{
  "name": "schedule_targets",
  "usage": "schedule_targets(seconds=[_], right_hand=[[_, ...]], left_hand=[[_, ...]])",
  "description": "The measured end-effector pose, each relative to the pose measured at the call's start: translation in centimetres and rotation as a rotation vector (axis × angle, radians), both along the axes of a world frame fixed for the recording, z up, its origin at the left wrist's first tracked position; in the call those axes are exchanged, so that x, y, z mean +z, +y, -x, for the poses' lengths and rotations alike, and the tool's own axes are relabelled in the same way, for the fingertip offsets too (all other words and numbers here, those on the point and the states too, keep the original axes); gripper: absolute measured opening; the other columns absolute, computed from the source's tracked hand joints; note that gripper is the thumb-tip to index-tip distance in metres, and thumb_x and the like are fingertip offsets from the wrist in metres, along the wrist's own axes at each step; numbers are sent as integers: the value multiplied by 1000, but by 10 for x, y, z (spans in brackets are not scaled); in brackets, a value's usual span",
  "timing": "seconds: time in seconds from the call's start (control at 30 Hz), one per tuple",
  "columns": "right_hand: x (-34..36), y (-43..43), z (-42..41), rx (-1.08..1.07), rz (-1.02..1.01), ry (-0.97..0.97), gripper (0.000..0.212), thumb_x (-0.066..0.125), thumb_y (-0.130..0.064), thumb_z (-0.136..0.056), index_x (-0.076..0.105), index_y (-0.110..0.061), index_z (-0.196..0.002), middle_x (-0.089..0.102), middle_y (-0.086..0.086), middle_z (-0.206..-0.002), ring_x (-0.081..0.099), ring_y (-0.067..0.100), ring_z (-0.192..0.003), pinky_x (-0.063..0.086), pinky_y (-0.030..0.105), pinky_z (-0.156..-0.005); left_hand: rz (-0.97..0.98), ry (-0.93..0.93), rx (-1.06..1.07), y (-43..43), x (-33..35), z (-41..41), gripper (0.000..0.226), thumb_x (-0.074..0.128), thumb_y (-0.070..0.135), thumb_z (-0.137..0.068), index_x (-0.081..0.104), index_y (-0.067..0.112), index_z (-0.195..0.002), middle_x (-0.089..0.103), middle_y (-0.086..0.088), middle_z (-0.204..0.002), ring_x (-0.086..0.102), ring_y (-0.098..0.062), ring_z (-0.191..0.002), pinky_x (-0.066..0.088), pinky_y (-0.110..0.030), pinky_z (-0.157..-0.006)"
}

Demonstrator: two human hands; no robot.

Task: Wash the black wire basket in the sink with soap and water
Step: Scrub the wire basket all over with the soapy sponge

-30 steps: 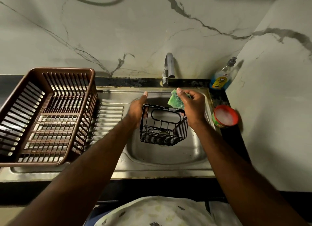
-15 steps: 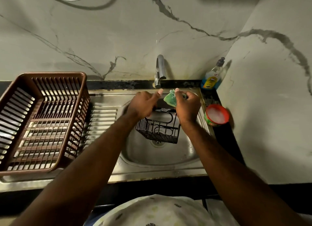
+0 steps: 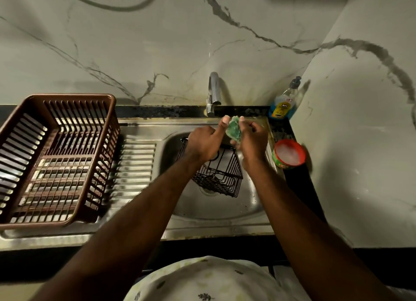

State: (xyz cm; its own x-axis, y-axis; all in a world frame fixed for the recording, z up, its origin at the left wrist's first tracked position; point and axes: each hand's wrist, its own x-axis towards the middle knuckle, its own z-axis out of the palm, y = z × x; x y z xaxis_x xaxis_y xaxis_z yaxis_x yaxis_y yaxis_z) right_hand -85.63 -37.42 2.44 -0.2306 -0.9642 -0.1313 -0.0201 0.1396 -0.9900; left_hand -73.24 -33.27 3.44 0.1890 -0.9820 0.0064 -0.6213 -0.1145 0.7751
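The black wire basket (image 3: 221, 174) hangs tilted over the steel sink (image 3: 216, 208), above the drain. My left hand (image 3: 204, 143) grips its upper rim, thumb raised and touching a green scrub sponge (image 3: 234, 130). My right hand (image 3: 252, 143) is closed on that sponge, pressing it at the basket's far top edge, just below the tap (image 3: 213, 93). Both hands hide the far rim of the basket.
A brown plastic dish rack (image 3: 56, 161) stands on the ribbed drainboard at left. A dish-soap bottle (image 3: 284, 102) stands in the back right corner, and a red-rimmed tub of white soap (image 3: 290, 154) sits on the dark counter right of the sink. Marble walls close the back and right.
My left hand has slid from the basket's left side onto its top rim, close to the right hand. The sponge has shifted along the far edge, and the basket has tilted more.
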Motion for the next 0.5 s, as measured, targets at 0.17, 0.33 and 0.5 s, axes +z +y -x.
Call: schedule_targets(seconds=[0.17, 0.33, 0.5], right_hand=[[0, -5, 21, 326, -30, 13, 15, 63, -16, -93, 72, -28, -89, 75, 1, -100, 71, 27, -99, 57, 36, -67], [0, 2, 19, 621, 109, 107, 8, 66, -18, -93, 74, -19, -97, 75, 1, -97, 70, 18, -93, 57, 33, -84], [4, 2, 16, 727, 157, 156, 3, 76, -22, -88, 74, -25, -88, 76, -1, -94, 71, 19, -94, 56, 42, -91]], left_hand=[[-64, 155, 165, 7, -4, -13, 83, 25, 66, -102, 67, -3, -83, 66, -11, -76, 62, -26, -69, 55, -40, -73], [-75, 142, 190, 3, -5, -13, 80, 23, 71, -99, 65, 11, -67, 67, -9, -70, 65, -24, -67, 56, -37, -73], [-73, 132, 192, 2, 1, -16, 82, 28, 70, -99, 64, 5, -65, 62, -7, -63, 57, -20, -60, 45, -29, -62]])
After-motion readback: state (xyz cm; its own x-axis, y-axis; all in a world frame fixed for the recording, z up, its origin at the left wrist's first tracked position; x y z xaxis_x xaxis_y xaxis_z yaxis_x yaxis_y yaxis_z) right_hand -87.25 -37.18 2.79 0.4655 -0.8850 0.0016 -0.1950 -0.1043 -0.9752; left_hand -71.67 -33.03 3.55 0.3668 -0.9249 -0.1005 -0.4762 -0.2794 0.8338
